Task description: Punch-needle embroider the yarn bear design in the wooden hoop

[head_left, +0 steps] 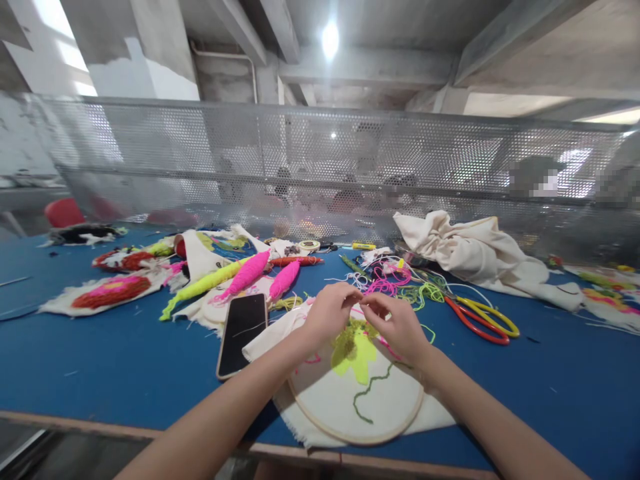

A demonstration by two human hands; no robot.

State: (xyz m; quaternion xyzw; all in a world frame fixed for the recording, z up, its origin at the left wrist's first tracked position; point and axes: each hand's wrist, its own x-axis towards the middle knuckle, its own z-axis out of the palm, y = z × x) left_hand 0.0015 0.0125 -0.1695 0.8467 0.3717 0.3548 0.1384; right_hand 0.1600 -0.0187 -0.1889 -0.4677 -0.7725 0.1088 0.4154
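My left hand (334,310) and my right hand (395,327) meet fingertip to fingertip over the far part of a wooden embroidery hoop (357,441). Both are pinched closed, and whatever sits between the fingertips is too small to make out. White cloth (330,407) is stretched in the hoop, its frayed edge spreading past the rim onto the table. A yellow-green flower (354,357) is stitched on it below my hands. A wavy dark green yarn line (373,387) runs toward the near rim. Bits of pink yarn show beside both hands.
A phone (243,333) lies left of the hoop. Pink yarn skeins (250,275) and a yellow skein (205,285) lie behind it. Scissors (483,320) with red and yellow handles rest at right, near tangled yarn (393,277) and crumpled cloth (460,250). A perforated metal screen (310,153) stands behind.
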